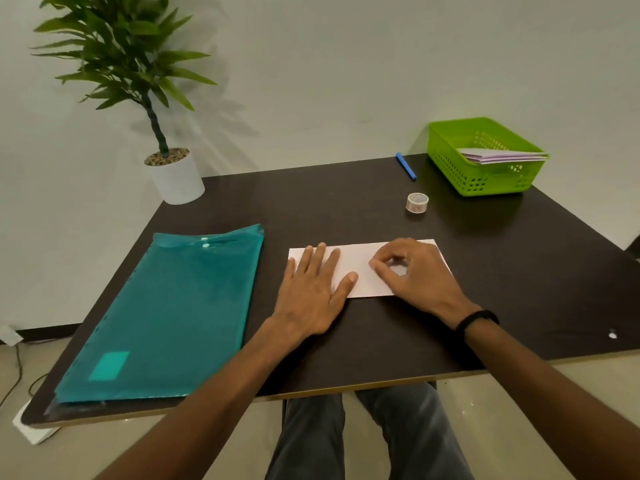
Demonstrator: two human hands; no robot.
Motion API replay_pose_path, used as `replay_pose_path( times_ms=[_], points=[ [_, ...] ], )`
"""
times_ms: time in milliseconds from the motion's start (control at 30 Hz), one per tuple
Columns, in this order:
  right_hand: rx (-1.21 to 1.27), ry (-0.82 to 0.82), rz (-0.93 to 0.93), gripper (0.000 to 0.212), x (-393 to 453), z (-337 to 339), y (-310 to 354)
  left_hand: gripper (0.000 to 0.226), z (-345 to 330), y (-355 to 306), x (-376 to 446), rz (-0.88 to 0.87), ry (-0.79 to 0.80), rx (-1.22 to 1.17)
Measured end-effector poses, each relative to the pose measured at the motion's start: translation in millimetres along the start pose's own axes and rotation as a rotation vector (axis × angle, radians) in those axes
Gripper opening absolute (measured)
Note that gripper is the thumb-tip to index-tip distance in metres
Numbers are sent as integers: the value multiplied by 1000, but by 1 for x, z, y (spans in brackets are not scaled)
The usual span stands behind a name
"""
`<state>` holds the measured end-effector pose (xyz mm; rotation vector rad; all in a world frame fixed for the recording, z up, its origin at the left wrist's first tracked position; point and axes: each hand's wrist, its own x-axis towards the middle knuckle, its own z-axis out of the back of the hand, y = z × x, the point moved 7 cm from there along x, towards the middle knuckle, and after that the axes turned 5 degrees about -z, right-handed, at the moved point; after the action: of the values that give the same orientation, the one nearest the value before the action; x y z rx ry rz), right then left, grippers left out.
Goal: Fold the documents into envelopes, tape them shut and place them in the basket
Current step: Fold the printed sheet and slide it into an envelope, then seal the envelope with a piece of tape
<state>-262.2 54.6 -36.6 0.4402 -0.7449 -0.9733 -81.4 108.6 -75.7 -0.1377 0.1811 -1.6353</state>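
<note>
A white folded document (360,261) lies flat in the middle of the dark table (346,209). My left hand (313,292) rests flat on its left end with straight, spread fingers. My right hand (412,275) lies on its right half, fingers curled, fingertips pressing down on the paper. A roll of clear tape (417,202) stands beyond the paper to the right. The green basket (450,161) sits at the far right corner with several folded papers (502,155) inside.
A teal plastic document folder (166,313) covers the table's left side. A blue pen (406,166) lies left of the basket. A potted plant in a white pot (175,176) stands at the far left corner. The table's front edge runs above my knees.
</note>
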Motion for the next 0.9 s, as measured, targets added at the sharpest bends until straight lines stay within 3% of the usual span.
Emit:
replay_pose_path(
  times_ms=[200, 300, 400, 500, 600, 733, 800, 900],
  points=[
    [133, -274, -368, 17, 33, 43, -67, 90, -1, 13, 5, 57, 16, 56],
    [111, -292, -486, 51, 58, 45, -93, 85, 4, 20, 7, 75, 50, 62],
    [-66, -271, -518, 77, 89, 36, -108, 68, 24, 25, 16, 137, 17, 72],
    [-128, -266, -532, 58, 114, 28, -114, 56, 50, 13, 49, 158, -197, -13],
    [-55, -289, -512, 31, 129, 20, -115, 44, 62, -5, 94, 67, -450, -437],
    [308, -248, -358, 29, 134, 11, -104, 32, 47, -14, 137, -29, -581, -743],
    [532, -134, -290, 29, 136, 2, -90, 27, 36, -12, 147, -59, -612, -796],
    [669, 36, -212, 28, 138, -12, -72, 25, 30, -4, 146, -55, -665, -881]
  ],
)
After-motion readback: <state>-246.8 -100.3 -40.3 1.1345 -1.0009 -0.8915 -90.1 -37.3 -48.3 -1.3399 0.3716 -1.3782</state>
